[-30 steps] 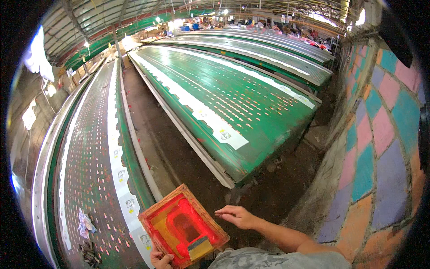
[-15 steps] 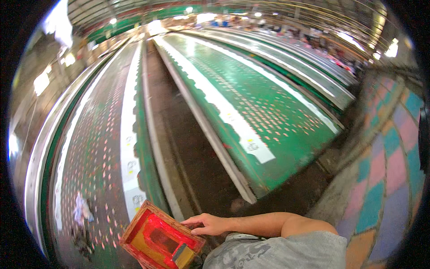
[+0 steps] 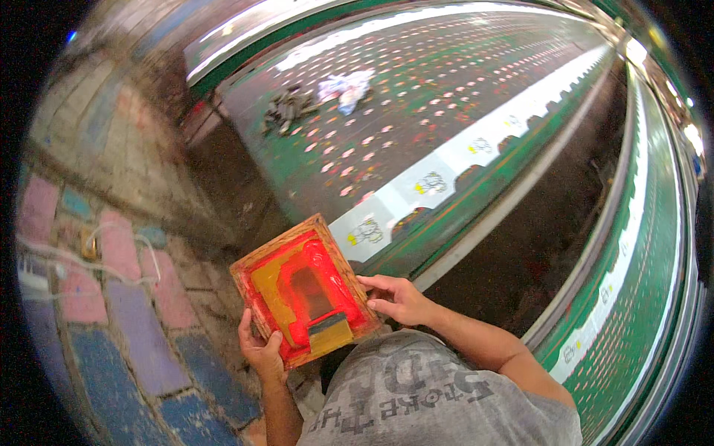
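Note:
Close to my body I hold a wooden-framed printing screen [image 3: 316, 225], its inside smeared with bright red ink around a darker rectangular patch. A squeegee [image 3: 331, 334] with a wooden handle and dark blade rests inside, at the edge nearest me. My left hand [image 3: 262, 348] grips the frame's lower left side, thumb near the rim. On the right side, my right hand [image 3: 398, 299] has its fingers against the frame edge. Beyond the frame runs a long green printing table [image 3: 297, 189] bearing white printed pieces [image 3: 430, 183] in a strip and rows of small pinkish marks.
A dark crumpled cloth [image 3: 288, 108] and a whitish rag [image 3: 346, 89] lie on the table's near end. A dark gap [image 3: 520, 271] separates it from a second green table [image 3: 654, 327] at right. Coloured floor paving [image 3: 141, 334] and a white cable [image 3: 97, 262] are at left.
My view has swung left, so the tables now slant toward the upper right. The screen now shows whole, and my left hand has come into view on its side.

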Demonstrator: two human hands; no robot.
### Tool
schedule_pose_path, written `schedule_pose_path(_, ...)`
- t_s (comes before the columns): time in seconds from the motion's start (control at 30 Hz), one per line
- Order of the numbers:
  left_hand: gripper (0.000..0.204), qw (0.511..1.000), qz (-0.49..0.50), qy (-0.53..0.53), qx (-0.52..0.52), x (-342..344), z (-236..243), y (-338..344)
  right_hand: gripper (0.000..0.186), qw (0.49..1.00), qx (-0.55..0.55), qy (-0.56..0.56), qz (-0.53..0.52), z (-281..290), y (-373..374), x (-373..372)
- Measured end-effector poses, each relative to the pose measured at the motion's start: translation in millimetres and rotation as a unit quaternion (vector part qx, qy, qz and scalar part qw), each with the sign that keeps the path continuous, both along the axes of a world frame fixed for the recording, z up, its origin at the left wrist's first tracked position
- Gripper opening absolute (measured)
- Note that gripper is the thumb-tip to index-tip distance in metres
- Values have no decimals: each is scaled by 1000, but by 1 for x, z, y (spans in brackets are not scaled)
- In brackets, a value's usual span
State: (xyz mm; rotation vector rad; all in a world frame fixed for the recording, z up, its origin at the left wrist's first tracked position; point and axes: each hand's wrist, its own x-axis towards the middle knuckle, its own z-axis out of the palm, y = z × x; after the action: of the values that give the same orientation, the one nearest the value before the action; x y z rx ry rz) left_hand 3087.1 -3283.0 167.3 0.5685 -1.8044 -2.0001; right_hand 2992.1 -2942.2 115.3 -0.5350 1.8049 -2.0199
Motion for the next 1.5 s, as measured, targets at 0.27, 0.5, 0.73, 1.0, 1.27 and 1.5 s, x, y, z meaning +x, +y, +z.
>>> schedule_pose_path(0.27,53,994,91,10,-58,51,-56,-55,64,991,4,-58,119,-5,-62,-26)
schedule_pose_path(0.5,35,987,76,77,-116,-22,-108,-1,59,991,119,-52,8,-12,-24,-63)
schedule_pose_path(0.73,24,993,30,92,-74,-102,-110,119,42,958,253,47,-127,-23,78,-108)
schedule_pose_path(1.0,22,995,36,48,-81,-110,-116,179,38,960,249,68,-110,-37,138,-133)
schedule_pose_path(1.27,24,996,43,49,-56,-111,-127,187,42,969,218,98,-63,-39,158,-143)
schedule_pose_path(1.5,25,998,38,48,-25,-114,-125,182,43,971,211,99,-53,-29,156,-138)
